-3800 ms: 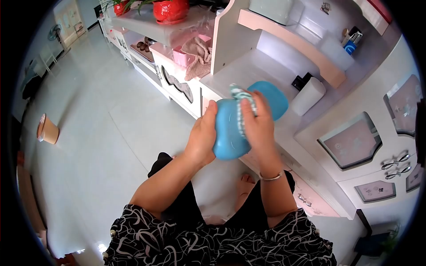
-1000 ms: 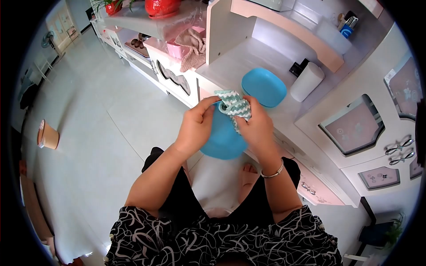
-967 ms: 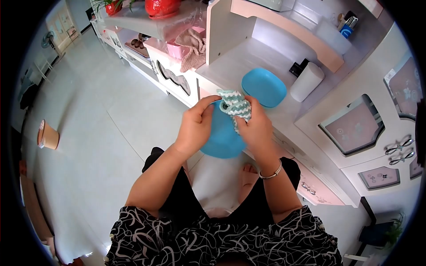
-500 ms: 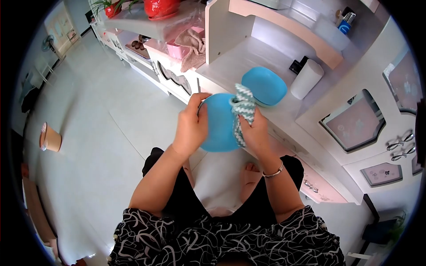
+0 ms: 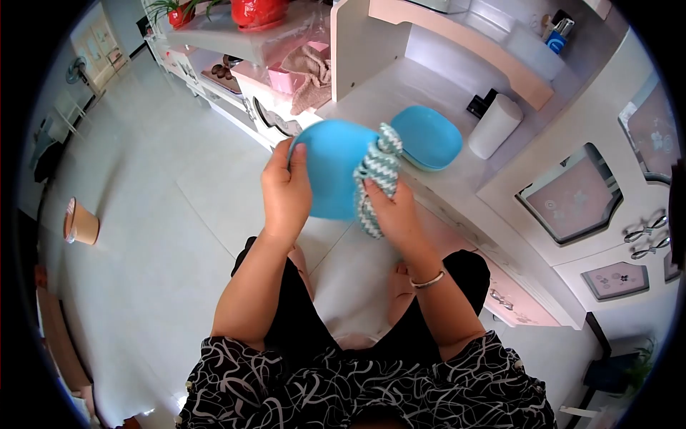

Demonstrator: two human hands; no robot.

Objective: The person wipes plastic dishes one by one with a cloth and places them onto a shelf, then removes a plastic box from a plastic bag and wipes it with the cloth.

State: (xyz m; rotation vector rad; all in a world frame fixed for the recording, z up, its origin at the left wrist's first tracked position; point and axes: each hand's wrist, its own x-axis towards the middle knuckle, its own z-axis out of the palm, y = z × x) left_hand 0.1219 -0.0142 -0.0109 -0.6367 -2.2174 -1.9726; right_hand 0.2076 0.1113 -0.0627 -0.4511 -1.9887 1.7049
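A blue dish (image 5: 330, 171) is held up in front of me, its inner face toward me. My left hand (image 5: 287, 187) grips its left rim, thumb on the inner side. My right hand (image 5: 393, 214) is closed on a green-and-white zigzag cloth (image 5: 379, 168), which lies folded over the dish's right edge. The fingers behind the cloth are hidden. A second blue dish (image 5: 429, 136) rests on the desk top (image 5: 371, 96) just beyond my right hand.
A white roll (image 5: 496, 126) stands beside small black items (image 5: 481, 104) on the desk. A brown towel (image 5: 312, 75) hangs over a pink box (image 5: 284, 80). Red flowerpots (image 5: 259, 13) are at the top. A tan bin (image 5: 82, 223) stands on the floor at left; cabinet doors (image 5: 572, 193) are at right.
The held dish has moved up and left with both hands, and its inner face now shows more fully. Earlier its outer side faced me. The second dish has stayed on the desk.
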